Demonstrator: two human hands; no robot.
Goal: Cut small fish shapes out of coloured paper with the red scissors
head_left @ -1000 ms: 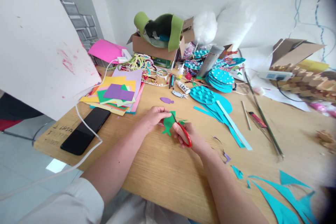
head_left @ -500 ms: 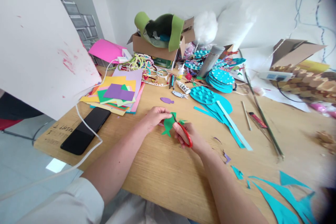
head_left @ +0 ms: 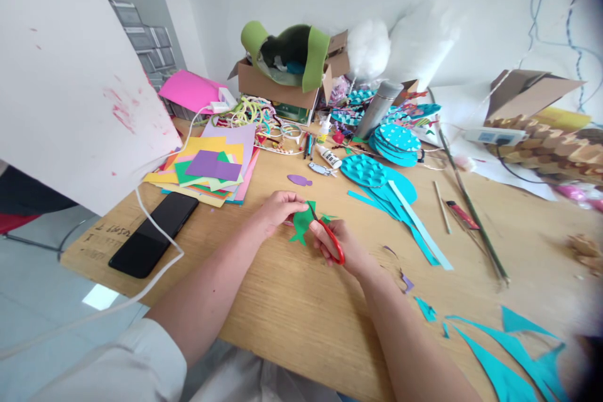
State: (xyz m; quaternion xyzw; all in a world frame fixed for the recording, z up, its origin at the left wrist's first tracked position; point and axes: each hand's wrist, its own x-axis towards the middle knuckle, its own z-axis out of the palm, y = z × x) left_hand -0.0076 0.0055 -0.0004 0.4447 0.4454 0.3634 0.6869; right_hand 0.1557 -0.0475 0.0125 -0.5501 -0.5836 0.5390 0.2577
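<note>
My left hand [head_left: 281,212] pinches the left edge of a piece of green paper [head_left: 302,223], whose lower end is cut to a forked, tail-like shape. My right hand [head_left: 340,245] is closed round the red handles of a pair of scissors [head_left: 335,247]. The scissor blades lie against the upper part of the green paper. Just beyond the hands, a purple paper fish [head_left: 299,180] rests on the table [head_left: 264,301]. Beside it lies a white fish shape with dark outlines [head_left: 322,169].
A black phone [head_left: 154,233] with a white cable across it lies at left, near stacked coloured paper [head_left: 211,166]. Turquoise paper strips [head_left: 400,201], a stick [head_left: 471,201] and a red cutter [head_left: 462,215] are at right. Turquoise scraps [head_left: 504,345] lie at front right. A grey flask [head_left: 379,110] stands behind.
Almost nothing differs. My hands, the scissors and the green paper keep nearly the same place, with only a very slight shift at the scissors.
</note>
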